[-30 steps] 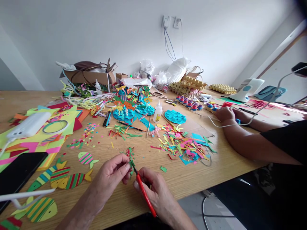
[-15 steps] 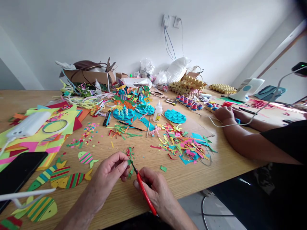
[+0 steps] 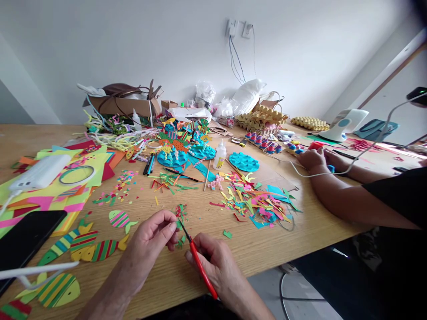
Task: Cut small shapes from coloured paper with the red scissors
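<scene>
My left hand (image 3: 151,242) pinches a small green paper piece (image 3: 180,234) near the front edge of the wooden table (image 3: 300,231). My right hand (image 3: 213,262) is closed round red-handled scissors (image 3: 199,264), whose blades meet the green piece. Small green and red paper snippets (image 3: 180,211) lie on the table just beyond my fingers. Striped paper fish (image 3: 86,246) lie to the left of my left hand.
A heap of coloured paper scraps (image 3: 256,204) lies right of centre, with a glue bottle (image 3: 219,156) and blue foam shapes (image 3: 243,162) behind. Another person's hands (image 3: 316,159) work at the right. A black phone (image 3: 23,242) and coloured sheets (image 3: 66,178) lie at the left.
My hands have shifted slightly; the green piece has turned a little between my left fingers and the scissors' tip has risen a little. The other person's hands have barely moved.
</scene>
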A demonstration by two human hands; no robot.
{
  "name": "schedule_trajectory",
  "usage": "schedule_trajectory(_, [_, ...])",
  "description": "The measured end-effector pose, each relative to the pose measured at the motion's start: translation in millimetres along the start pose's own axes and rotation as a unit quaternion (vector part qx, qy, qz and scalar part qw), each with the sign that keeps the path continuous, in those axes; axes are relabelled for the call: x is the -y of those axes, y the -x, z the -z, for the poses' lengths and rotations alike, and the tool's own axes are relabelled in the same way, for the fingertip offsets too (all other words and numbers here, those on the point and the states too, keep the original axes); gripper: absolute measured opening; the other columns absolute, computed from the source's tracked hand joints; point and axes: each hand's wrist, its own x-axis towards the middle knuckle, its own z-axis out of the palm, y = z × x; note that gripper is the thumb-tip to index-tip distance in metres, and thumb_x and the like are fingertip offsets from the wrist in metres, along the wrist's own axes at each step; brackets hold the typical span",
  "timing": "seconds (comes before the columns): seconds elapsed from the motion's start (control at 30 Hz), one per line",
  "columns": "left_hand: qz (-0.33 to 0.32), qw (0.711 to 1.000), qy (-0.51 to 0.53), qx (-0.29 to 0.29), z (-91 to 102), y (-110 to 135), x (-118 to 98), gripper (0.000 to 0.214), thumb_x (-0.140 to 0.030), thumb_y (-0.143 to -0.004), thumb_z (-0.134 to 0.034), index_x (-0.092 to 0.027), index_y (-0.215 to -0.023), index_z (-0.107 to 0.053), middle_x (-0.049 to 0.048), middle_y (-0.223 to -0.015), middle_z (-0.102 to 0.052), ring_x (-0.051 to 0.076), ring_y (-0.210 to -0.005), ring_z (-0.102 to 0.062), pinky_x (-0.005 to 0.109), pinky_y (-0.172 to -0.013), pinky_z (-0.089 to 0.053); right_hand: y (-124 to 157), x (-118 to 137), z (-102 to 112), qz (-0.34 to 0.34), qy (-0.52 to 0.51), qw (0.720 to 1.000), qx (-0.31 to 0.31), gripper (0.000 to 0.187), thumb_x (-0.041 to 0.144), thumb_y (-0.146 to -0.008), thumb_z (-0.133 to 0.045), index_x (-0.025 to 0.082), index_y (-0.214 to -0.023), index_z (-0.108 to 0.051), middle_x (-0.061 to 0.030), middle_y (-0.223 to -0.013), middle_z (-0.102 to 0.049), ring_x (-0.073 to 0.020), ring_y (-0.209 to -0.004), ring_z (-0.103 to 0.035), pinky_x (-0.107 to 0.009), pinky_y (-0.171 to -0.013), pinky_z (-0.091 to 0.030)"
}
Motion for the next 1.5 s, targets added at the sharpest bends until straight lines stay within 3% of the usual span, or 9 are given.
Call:
schedule_trajectory(0.5, [-0.018, 0.995, -0.093, 0.032, 13.4, -8.4, -0.9, 0.012, -0.026, -0.079, -0.051, -0.019, -0.071, -0.055, -0.0049, -0.055, -0.052, 0.012, -0.055, -0.048, 0.021, -0.052, -0.042, 0.2, 1.2, 6.3, -0.003, 0.076, 0.997, 0.016, 0.027, 0.033, -0.083, -0.051, 0.019, -0.062, -0.042, 0.0064, -0.055, -0.036, -0.0082, -0.051, -0.031, -0.020, -0.046, -0.023])
schedule_trajectory(0.8, [-0.007, 1.000, -0.003, 0.017, 4.9, -2.0, -1.5, 0.009, -0.025, -0.080, -0.053, -0.019, -0.075, -0.057, -0.0026, -0.067, -0.058, 0.013, -0.065, -0.056, 0.023, -0.059, -0.047, -1.0, 3.9, 5.5, 0.017, 0.059, 0.998, 0.035, 0.023, 0.034, -0.086, -0.048, 0.019, -0.068, -0.041, 0.0055, -0.062, -0.040, -0.0095, -0.057, -0.034, -0.020, -0.050, -0.026])
schedule_trajectory(1.5, [0.016, 0.999, 0.036, 0.013, -3.1, -1.2, -0.8, 0.007, -0.022, -0.076, -0.057, -0.018, -0.070, -0.057, -0.0034, -0.061, -0.060, 0.012, -0.060, -0.057, 0.022, -0.058, -0.049, -1.9, -0.6, 2.9, 0.006, -0.019, 1.000, 0.023, 0.030, 0.040, -0.085, -0.050, 0.018, -0.065, -0.043, 0.0062, -0.058, -0.034, -0.0083, -0.054, -0.029, -0.020, -0.047, -0.023])
